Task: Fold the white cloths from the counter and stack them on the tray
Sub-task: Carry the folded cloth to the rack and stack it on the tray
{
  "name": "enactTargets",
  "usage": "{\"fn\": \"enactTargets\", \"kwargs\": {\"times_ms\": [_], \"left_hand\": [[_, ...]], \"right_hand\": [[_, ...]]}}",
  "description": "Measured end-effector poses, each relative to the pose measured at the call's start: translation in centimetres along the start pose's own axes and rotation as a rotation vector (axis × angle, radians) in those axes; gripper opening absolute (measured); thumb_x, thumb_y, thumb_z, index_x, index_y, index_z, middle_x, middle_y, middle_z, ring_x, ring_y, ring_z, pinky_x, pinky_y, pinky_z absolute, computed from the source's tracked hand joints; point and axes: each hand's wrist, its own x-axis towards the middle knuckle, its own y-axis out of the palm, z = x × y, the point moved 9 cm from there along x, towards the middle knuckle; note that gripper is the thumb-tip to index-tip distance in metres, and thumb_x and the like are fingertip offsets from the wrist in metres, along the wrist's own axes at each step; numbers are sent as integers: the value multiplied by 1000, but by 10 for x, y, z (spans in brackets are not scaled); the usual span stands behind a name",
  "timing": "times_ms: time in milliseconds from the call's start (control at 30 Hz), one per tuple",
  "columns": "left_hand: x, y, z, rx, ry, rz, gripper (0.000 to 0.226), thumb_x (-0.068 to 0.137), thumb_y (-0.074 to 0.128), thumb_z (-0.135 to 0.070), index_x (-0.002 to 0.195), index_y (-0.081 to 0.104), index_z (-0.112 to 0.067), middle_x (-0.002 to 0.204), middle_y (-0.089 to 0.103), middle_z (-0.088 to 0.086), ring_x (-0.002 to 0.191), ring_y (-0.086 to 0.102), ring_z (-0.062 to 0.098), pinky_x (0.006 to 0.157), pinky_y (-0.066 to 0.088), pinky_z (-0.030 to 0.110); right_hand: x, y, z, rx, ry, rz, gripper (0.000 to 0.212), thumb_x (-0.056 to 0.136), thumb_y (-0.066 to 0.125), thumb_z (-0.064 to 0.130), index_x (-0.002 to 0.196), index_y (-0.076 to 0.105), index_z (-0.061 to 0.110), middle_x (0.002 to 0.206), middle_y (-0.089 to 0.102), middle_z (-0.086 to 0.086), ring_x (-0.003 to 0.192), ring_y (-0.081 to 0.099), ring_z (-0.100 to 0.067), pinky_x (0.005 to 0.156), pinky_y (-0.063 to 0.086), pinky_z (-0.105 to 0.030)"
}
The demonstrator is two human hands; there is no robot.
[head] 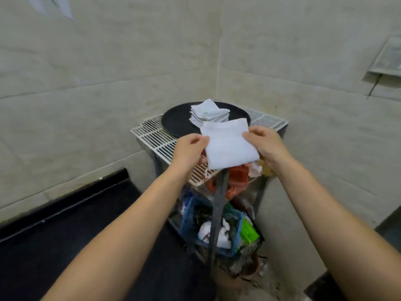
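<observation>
Holding a folded white cloth (230, 144) out flat between both hands, the person has it up in the air just in front of the round black tray (173, 121). Left hand (189, 148) pinches the cloth's left edge, fingers curled in under it; right hand (265, 143) pinches the right edge, thumb on top, fingers tucked beneath. The cloth's far edge overlaps the near rim of the tray in this view, and its near corner hangs out past the front edge of the white wire rack (152, 135) that carries the tray. On the tray sits a stack of folded white cloths (209, 112), a little fanned out, set toward the tray's right side, with bare black surface open to its left. The rack top is tucked into the corner of two pale tiled walls (86, 68), so the far and right sides are closed in; bare wire grid shows left of the tray and in a strip to its right. Down below, a blue plastic basket (211, 229) stuffed with odds and ends sits on the lower shelf, red plastic bags (237, 177) bunched just under the cloth. A dark counter (65, 246) runs along the left wall, its edge meeting the rack's leg. No writing or labels can be read anywhere.
</observation>
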Motion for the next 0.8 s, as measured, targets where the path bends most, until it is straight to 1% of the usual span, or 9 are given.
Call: {"fn": "enactTargets", "kwargs": {"times_ms": [100, 167, 233, 300, 367, 467, 567, 667, 800], "left_hand": [[57, 9, -12, -46, -37, -57, 21, 95, 52, -14, 100, 63, 3, 91, 63, 14, 74, 62, 18, 55, 57, 24], [97, 15, -20, -62, -39, -98, 14, 95, 53, -11, 96, 64, -3, 97, 66, 14, 79, 65, 20, 57, 58, 25], [133, 15, -26, -61, -38, -177, 13, 94, 53, -10, 84, 62, -10, 89, 63, 10, 72, 63, 17, 50, 54, 22], [167, 15, -27, -71, -53, -244, 20, 93, 53, -7, 75, 57, -12, 78, 58, 7, 63, 56, 16, 44, 49, 20], [192, 11, -22, -69, -71, -311, 22, 93, 53, -4, 72, 54, -12, 73, 55, 6, 58, 53, 16, 42, 48, 19], [211, 3, -9, -78, -118, -391, 21, 93, 53, -3, 73, 53, -11, 74, 55, 7, 61, 54, 16, 42, 50, 18], [213, -1, 9, -77, -181, -440, 21, 92, 53, -3, 72, 50, -10, 74, 56, 8, 62, 54, 16, 42, 50, 18], [213, -3, 24, -1, -213, -467, 22, 91, 56, -3, 73, 47, -11, 73, 56, 9, 59, 55, 16, 42, 49, 19], [214, -2, 37, 58, -249, -490, 24, 89, 59, -4, 73, 44, -12, 63, 53, 6, 46, 53, 11, 42, 49, 21]], "right_hand": [[82, 7, 19, -80, -89, 68, 12, 88, 61, 10, 81, 65, 19, 81, 65, 3, 80, 59, -16, 71, 47, -28], [139, 14, 23, -123, -125, 109, 6, 89, 61, 11, 90, 67, 12, 87, 64, -1, 82, 57, -15, 65, 44, -21], [192, 26, 25, -177, -140, 168, 20, 88, 63, 16, 106, 67, 8, 98, 63, -3, 89, 57, -16, 67, 44, -23], [235, 39, 28, -192, -144, 233, 24, 87, 63, 16, 109, 66, 8, 102, 64, -4, 93, 58, -17, 77, 44, -27], [266, 56, 27, -211, -155, 296, 25, 88, 63, 14, 111, 66, 6, 103, 63, -5, 94, 57, -16, 80, 42, -26], [291, 81, 20, -259, -179, 387, 21, 88, 62, 11, 108, 67, 4, 97, 63, -7, 88, 55, -14, 68, 42, -18], [300, 97, 2, -314, -173, 463, 16, 88, 61, 10, 102, 67, 6, 80, 58, 3, 76, 52, -11, 55, 37, -11], [303, 103, -15, -383, -186, 513, 12, 86, 60, 9, 94, 68, 5, 70, 54, 6, 78, 51, -15, 62, 38, -25], [311, 102, -27, -449, -221, 509, 7, 85, 59, 10, 88, 65, 13, 67, 51, 9, 80, 52, -17, 72, 37, -25]]}}
